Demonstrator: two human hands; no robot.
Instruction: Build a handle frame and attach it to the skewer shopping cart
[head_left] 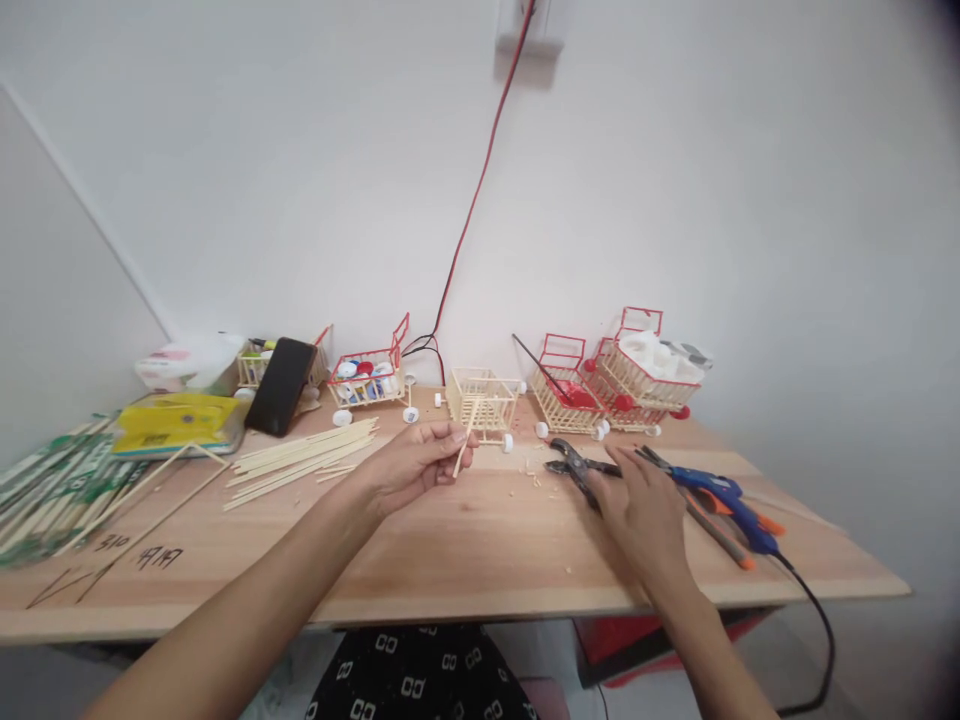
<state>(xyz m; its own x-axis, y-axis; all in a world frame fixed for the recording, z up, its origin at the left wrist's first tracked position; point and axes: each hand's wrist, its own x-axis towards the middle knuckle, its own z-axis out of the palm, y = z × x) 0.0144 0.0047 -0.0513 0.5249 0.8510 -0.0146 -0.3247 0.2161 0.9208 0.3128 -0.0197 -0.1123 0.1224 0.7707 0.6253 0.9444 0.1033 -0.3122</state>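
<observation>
My left hand point(420, 465), closed in a pinch, holds a thin wooden stick point(465, 450) upright over the middle of the table. Just behind it stands a small cart made of wooden sticks point(487, 390) with white wheels; the hand partly overlaps it in view. My right hand point(637, 505) is spread over the handles of dark pliers point(571, 466) lying on the table. Its fingers are stretched out and touch the handles, which they partly hide. The pliers' jaws point left, toward small wood scraps point(534, 478).
Loose sticks point(300, 460) lie left, beside packaged sticks point(60, 485), a yellow packet point(176, 425) and a leaning phone point(281, 385). Red-trimmed carts point(367, 375) point(566, 385) line the wall. A blue glue gun point(731, 500) lies right, its cord point(817, 610) hanging over the edge.
</observation>
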